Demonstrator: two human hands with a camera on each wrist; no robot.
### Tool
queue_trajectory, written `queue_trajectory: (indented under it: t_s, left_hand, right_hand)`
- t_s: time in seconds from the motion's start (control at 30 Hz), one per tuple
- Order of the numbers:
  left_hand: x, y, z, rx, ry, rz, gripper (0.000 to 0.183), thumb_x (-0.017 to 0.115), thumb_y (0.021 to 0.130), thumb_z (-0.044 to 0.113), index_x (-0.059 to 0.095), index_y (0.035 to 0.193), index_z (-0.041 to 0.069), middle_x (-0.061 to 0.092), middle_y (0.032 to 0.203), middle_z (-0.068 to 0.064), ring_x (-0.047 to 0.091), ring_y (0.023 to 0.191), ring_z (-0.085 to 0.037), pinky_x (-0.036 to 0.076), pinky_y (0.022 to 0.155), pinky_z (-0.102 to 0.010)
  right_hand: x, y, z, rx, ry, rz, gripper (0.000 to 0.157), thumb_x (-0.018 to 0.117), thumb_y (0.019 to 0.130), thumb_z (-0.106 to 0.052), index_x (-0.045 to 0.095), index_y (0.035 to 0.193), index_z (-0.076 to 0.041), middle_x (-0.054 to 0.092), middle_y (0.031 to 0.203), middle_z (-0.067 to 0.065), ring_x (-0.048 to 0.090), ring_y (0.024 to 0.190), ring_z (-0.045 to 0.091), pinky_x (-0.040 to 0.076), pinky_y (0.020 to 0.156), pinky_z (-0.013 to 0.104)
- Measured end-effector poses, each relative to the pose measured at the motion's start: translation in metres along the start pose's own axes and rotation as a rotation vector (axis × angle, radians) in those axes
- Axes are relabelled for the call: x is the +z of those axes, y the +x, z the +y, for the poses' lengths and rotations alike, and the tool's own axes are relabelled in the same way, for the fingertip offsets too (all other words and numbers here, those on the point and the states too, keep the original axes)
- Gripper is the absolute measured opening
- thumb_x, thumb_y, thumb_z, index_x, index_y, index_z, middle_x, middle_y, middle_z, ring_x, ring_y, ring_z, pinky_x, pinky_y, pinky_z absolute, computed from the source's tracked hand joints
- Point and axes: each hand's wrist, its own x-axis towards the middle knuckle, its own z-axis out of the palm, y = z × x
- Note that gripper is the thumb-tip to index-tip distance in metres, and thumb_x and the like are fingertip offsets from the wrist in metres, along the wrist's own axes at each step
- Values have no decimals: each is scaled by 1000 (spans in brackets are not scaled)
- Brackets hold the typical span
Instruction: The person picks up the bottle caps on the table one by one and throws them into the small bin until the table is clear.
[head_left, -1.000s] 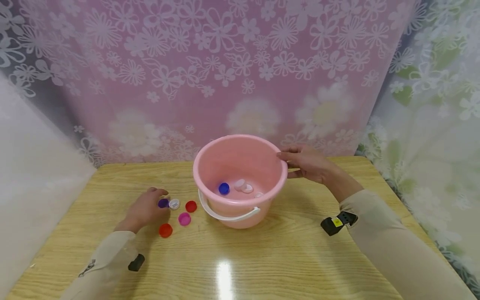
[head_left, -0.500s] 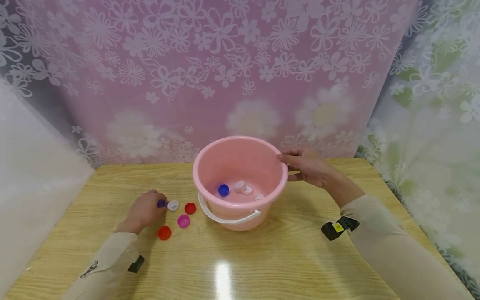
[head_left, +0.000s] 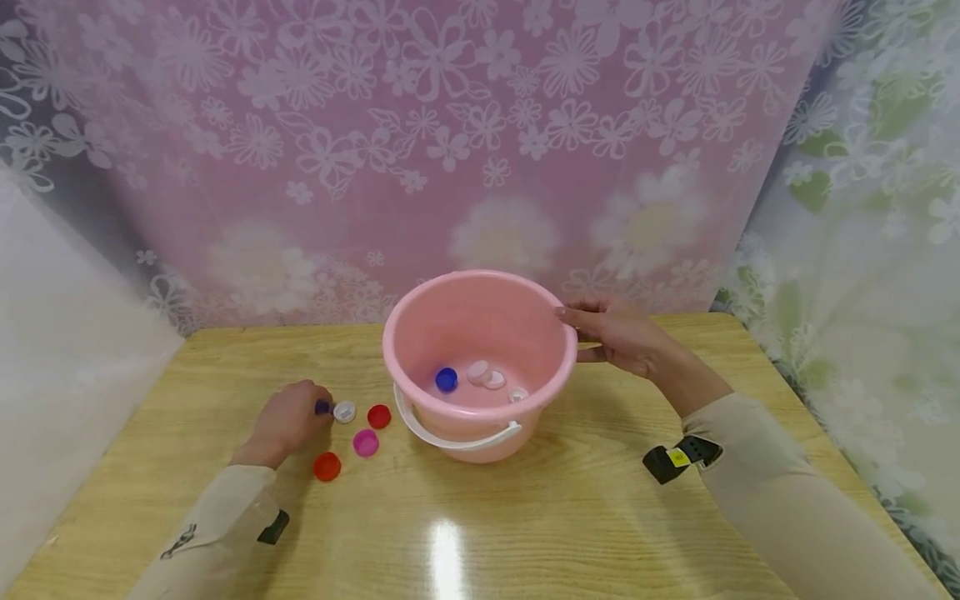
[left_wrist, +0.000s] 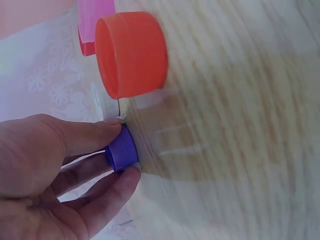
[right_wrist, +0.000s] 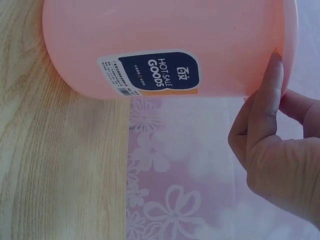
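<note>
My left hand [head_left: 291, 419] pinches a purple bottle cap [left_wrist: 123, 149] between thumb and fingers, low over the table at the left. Right beside it lies a white cap [head_left: 345, 412], partly behind the thumb in the left wrist view. A red cap [head_left: 379, 416], a magenta cap [head_left: 366, 442] and an orange-red cap [head_left: 327, 467] lie close by. My right hand [head_left: 617, 337] grips the rim of a pink bucket [head_left: 480, 427], thumb and fingers on either side of it. Inside the bucket are a blue cap [head_left: 446, 380] and several white caps [head_left: 478, 372].
The bucket stands on a wooden table [head_left: 570, 517], its white handle [head_left: 457, 437] hanging down at the front. A printed label [right_wrist: 150, 73] is on its outer wall. Behind the table hangs a pink flowered curtain [head_left: 495, 150].
The fingers of my left hand have closed round the purple cap, hiding more of it. My right hand stays on the bucket rim, and the head view has shifted slightly.
</note>
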Motion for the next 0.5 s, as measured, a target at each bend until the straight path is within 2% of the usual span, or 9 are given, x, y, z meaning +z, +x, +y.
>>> queue_trajectory:
  t_s: [0.17,0.27,0.4,0.5]
  left_hand:
    - [-1,0,3,-5,-2,10,11,71,79,4,71,90,2,63,88,-13,60,84,-34,51,78,-52]
    - [-5,-1,6,-4,-20,43,14,70,80,4,70,93,-1,63,88,-15,60,84,-34,51,78,-52]
    - [-21,-2,12,36,-18,112,16,69,82,1,69,96,-5,62,88,-19,60,82,-36,52,76,-52]
    - [-39,-4,18,66,-1,121,15,69,82,0,69,96,-6,64,91,-20,61,84,-37,53,75,-53]
  right_hand:
    - [0,-1,0,1,-2,8,46,58,97,-23,48,132,5,58,113,16,65,96,24,57,77,35]
    - [0,-1,0,7,-3,13,45,58,97,-24,48,131,6,59,109,15,65,93,23,57,77,34]
    - [0,0,0,10,-15,21,45,58,97,-23,49,131,5,59,109,15,65,92,23,57,77,35]
    - [1,0,-1,10,-30,25,46,58,97,-24,49,132,4,59,112,16,65,93,24,57,78,35]
